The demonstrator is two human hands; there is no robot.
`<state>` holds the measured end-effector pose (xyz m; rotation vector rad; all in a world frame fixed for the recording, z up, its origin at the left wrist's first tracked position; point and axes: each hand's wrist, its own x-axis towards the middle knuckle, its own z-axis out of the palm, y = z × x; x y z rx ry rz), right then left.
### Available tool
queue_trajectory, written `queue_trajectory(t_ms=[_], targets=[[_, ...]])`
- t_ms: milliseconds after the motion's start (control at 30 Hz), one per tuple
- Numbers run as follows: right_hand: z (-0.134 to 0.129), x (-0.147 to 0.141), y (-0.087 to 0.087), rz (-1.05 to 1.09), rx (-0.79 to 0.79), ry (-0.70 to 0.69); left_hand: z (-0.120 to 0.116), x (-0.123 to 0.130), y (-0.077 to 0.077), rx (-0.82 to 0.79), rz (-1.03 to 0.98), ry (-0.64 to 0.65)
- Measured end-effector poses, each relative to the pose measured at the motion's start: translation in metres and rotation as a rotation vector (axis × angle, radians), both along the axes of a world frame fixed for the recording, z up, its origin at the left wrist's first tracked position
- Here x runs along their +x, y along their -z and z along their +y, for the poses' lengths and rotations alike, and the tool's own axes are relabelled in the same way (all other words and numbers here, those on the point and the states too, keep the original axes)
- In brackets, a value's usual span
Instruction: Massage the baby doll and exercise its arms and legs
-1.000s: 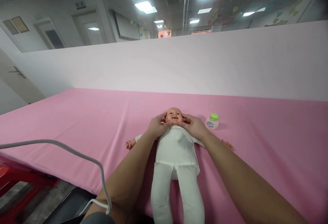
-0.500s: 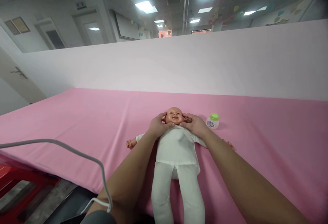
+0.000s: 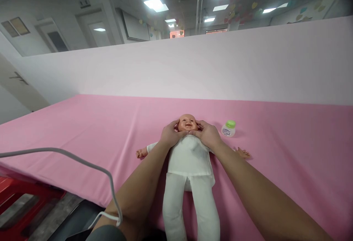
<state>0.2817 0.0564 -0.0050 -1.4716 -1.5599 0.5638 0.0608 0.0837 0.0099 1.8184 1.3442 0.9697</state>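
Note:
A baby doll (image 3: 190,156) in a white top and white trousers lies on its back on the pink cover, head at the far end, arms spread out. My left hand (image 3: 171,134) cups the left side of its head, fingers by the ear and thumb under the chin. On the opposite side my right hand (image 3: 207,134) cups the head in the same way. Both thumbs nearly meet below the doll's chin. The fingertips behind the head are partly hidden. A small clear jar with a green lid (image 3: 228,128) stands to the right of my right hand.
The pink cover (image 3: 91,123) runs back to a low white wall (image 3: 193,68) with glass above it. A grey cable (image 3: 82,163) loops in front of my left forearm. At lower left are a red plastic stool (image 3: 30,197) and a dark seat (image 3: 77,220).
My right hand has shifted slightly left, its thumb closer in under the doll's chin. More of the doll's hand beyond my right forearm shows now. The left hand stays in place.

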Motion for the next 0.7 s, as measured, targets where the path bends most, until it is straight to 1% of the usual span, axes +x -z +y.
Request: queue_trajectory(t_ms=[133,300,600,700], targets=[[-0.003,0.000,-0.005,-0.033,-0.020,-0.011,0.001,-0.002,0.000,-0.021,-0.020,0.019],[-0.007,0.004,-0.012,0.052,-0.038,-0.099,0.003,-0.008,0.000,-0.023,-0.054,0.067],[-0.013,0.015,-0.025,0.245,-0.134,-0.305,0.015,-0.017,0.013,-0.071,-0.197,0.192],[-0.012,0.018,-0.025,0.263,-0.143,-0.328,0.018,-0.017,0.016,-0.080,-0.262,0.211]])
